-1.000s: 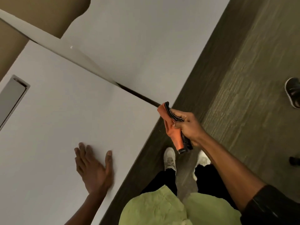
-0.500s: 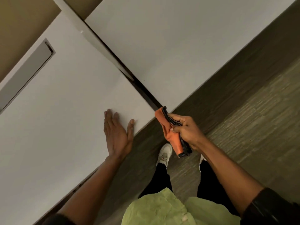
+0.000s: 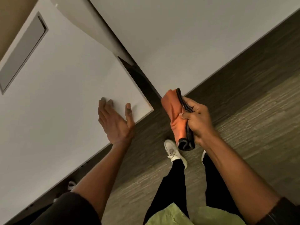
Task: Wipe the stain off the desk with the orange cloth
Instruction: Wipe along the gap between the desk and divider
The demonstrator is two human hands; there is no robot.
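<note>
The fingers (image 3: 193, 109) of the right hand (image 3: 198, 122) are curled tight round the orange cloth (image 3: 176, 114), with the thumb pressed against its middle. The cloth is folded into a long bundle, and a dark edge runs along the side nearest the palm and shows at its lower end. It is held in the air over the floor (image 3: 243, 127), off the tabletop (image 3: 56, 95), just beyond that tabletop's near right corner.

The fingers (image 3: 103, 103) of the left hand (image 3: 114, 124) are straight and close together, thumb spread apart, holding nothing. Their tips lie over the tabletop a little in from the same corner; whether they touch the surface I cannot tell. The heel of the hand sits at the near edge.

Further out, a grey rectangular panel (image 3: 22, 51) is set into the white tabletop near its far left side. A pale divider (image 3: 97, 25) runs along the right edge with a dark gap (image 3: 142, 78) beside it, and past that lies a second white tabletop (image 3: 186, 38). Below the cloth, a white shoe (image 3: 174, 151) and black trousers (image 3: 178, 184) stand on the floor. A light green garment (image 3: 170, 215) fills the bottom edge.
</note>
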